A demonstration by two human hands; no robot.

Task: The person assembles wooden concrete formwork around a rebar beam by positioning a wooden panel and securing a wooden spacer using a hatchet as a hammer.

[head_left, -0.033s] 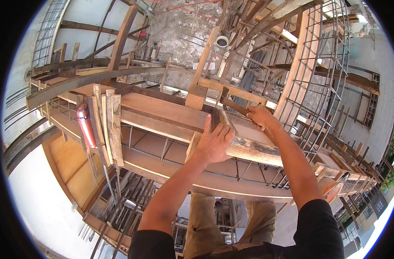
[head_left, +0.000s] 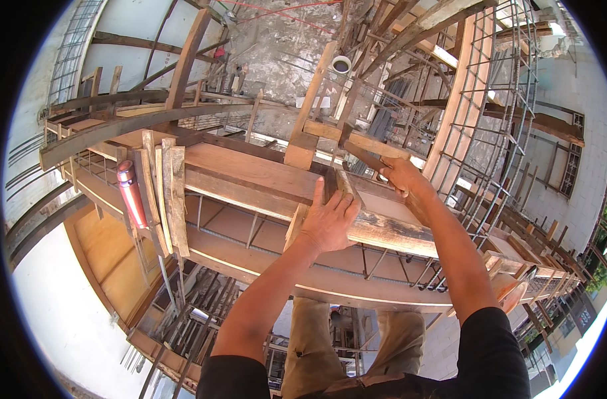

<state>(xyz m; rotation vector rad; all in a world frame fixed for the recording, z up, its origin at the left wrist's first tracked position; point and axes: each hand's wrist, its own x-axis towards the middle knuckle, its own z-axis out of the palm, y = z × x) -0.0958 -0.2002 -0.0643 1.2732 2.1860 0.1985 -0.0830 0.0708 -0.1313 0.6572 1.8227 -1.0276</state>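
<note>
My right hand is wrapped round the wooden handle of a hammer. Its dark head stands near a horizontal wooden strip, beyond the beam formwork; whether they touch is unclear. On the near timber edge rests my left hand, fingers stretched out, some lying against a short wood block set across the form. Just left of that wrist a small wood cleat leans against the timber. An upright post rises from the far side of the form.
A red metallic bottle stands beside upright wood strips on the left. Steel rebar runs through the lower form below my hands. A tall rebar cage rises at right. A bucket is farther down beyond the post.
The hammer head and my right hand have shifted slightly upward in the picture. My left hand has stayed in nearly the same place.
</note>
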